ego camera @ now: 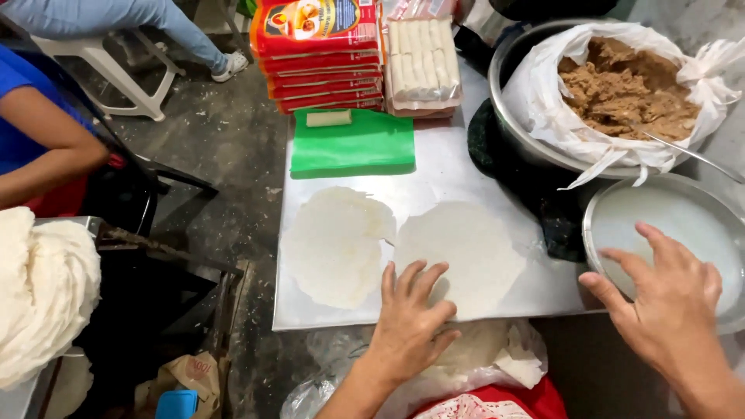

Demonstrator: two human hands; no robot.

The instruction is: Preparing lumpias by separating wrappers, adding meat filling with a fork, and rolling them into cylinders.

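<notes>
Left hand (411, 310) spread flat on the near edge of the thin round white wrapper sheet (459, 256) lying on the steel tray (434, 174), right hand (667, 299) open-fingered over the shallow metal bowl of whitish liquid (667, 225); seemingly light, limp, tear-prone, best lifted by its rim.

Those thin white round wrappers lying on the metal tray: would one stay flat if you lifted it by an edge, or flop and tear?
The wrapper under the left hand would probably droop: it lies thin and perfectly flat on the metal tray. It looks light and easily torn, since the neighbouring wrapper has ragged edges. The right hand hovers over the bowl of white liquid; wet fingers might make it cling.
</notes>
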